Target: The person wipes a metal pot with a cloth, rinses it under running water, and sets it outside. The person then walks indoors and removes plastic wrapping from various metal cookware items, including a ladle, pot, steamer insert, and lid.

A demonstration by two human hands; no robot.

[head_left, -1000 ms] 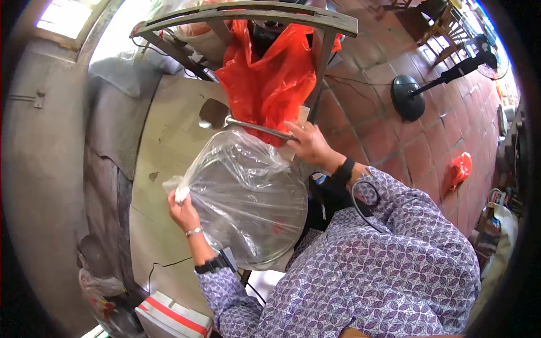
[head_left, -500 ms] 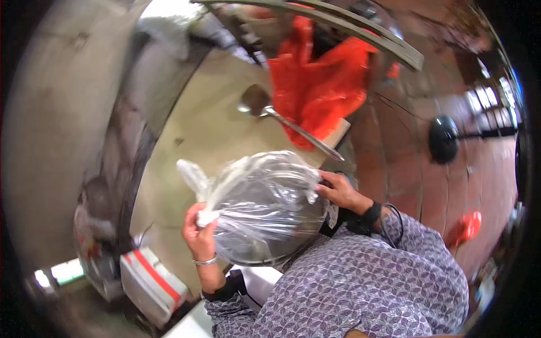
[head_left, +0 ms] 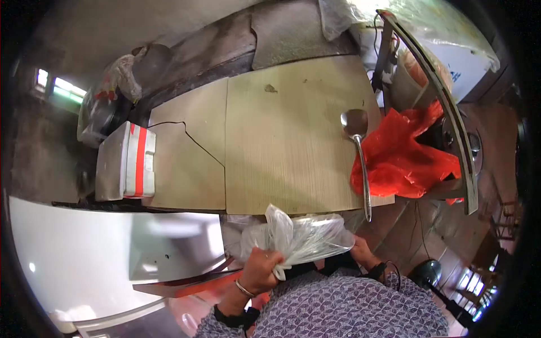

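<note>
A see-through plastic bag [head_left: 315, 239] stretches between my two hands, low in the view and close to my body. My left hand [head_left: 262, 270] is closed around its gathered, knotted-looking end, with a tuft of plastic standing up above the fist. At the bag's other side, my right hand [head_left: 365, 253] grips the edge, its fingers partly hidden. What the bag contains, if anything, cannot be made out now. Beyond my right hand, a metal spatula [head_left: 363, 169] lies with its handle jutting past the table's near edge. Beside it is a crumpled red plastic bag [head_left: 403, 160].
The wooden tabletop [head_left: 293, 141] spans the middle, with a thin black cord [head_left: 203, 146] across its left part. A white box with a red stripe [head_left: 127, 163] stands at left. A slatted wooden chair-like frame [head_left: 462, 146] rises at right. A glossy white surface [head_left: 73, 253] lies lower left.
My view has swung round, so the table now lies straight across. The plastic bag is lower and more bunched; the round rim seen through it earlier no longer shows.
</note>
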